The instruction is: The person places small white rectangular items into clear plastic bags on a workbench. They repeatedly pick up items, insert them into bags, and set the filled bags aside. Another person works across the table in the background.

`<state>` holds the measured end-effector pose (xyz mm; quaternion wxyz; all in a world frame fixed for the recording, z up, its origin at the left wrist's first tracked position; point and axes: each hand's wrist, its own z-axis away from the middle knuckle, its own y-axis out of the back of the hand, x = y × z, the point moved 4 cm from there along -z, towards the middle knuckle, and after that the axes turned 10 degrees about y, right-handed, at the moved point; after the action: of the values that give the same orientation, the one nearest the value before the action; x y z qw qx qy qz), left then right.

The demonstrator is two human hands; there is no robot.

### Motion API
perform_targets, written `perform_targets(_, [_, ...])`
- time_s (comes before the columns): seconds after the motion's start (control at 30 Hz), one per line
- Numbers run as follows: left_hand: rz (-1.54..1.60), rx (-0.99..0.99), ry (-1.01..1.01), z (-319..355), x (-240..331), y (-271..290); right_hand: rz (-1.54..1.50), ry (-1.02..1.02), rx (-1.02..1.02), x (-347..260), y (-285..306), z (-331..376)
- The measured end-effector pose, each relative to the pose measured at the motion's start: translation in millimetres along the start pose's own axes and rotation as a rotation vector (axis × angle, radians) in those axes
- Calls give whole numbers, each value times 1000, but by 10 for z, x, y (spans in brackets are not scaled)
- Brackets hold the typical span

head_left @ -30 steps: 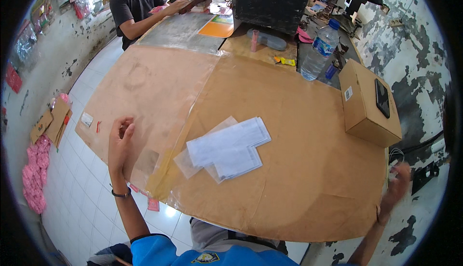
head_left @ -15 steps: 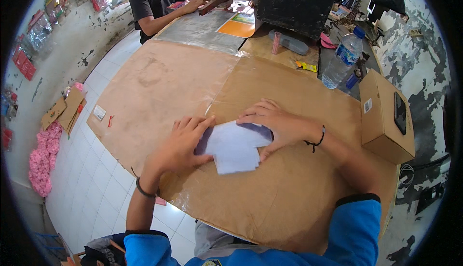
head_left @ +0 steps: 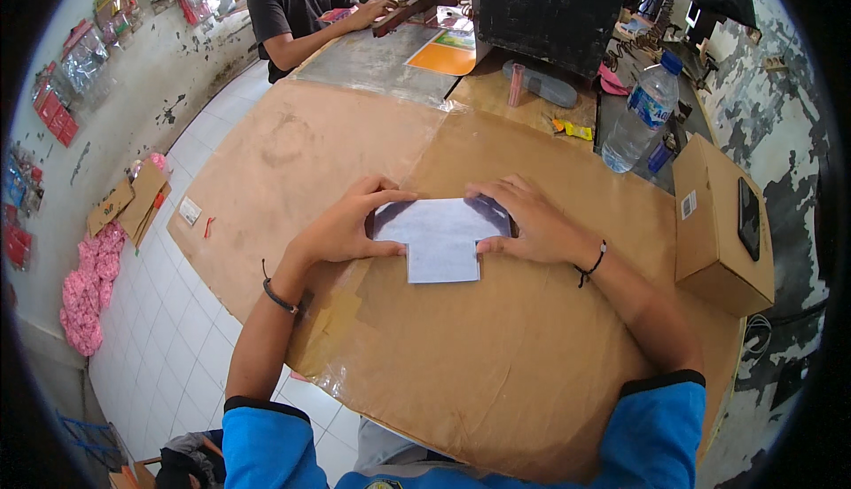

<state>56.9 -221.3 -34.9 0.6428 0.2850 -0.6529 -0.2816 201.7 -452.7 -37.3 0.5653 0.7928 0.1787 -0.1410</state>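
Note:
A white T-shaped piece of paper (head_left: pixel 441 239), possibly a stack of sheets, sits at the middle of the brown-covered table (head_left: pixel 496 374). My left hand (head_left: pixel 353 223) grips its left arm, thumb at the near edge and fingers along the far edge. On the opposite side my right hand (head_left: pixel 534 223) holds the right arm the same way. The stem of the T points toward me, between my thumbs. My fingers hide parts of both side edges.
On the right stand a cardboard box (head_left: pixel 709 232) with a phone (head_left: pixel 749 219) on it and a water bottle (head_left: pixel 634 125). A black box (head_left: pixel 550 15) rises at the back. Another person (head_left: pixel 306 15) works at the far left. A small white packet (head_left: pixel 190 211) lies near the left edge.
The white paper has straightened from a tilted, uneven outline to a neat, squared T. Both hands have moved with it, slightly away from me, and now sit level on its two sides.

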Motion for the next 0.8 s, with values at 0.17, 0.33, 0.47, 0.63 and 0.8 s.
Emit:
perform_targets(0.17, [-72, -47, -24, 28, 77, -40, 33, 66, -34, -47, -3, 25])
perform_targets(0.33, [-105, -2, -92, 72, 179, -28, 63, 14, -96, -10, -16, 24])
perform_targets(0.47, [31, -44, 70, 85, 147, 39, 43, 21, -88, -38, 20, 0])
perform_targets(0.63, [82, -16, -6, 84, 18, 56, 7, 40, -54, -3, -41, 22])
perform_targets(0.8, [62, -5, -44, 54, -44, 3, 15, 90, -45, -65, -1, -25])
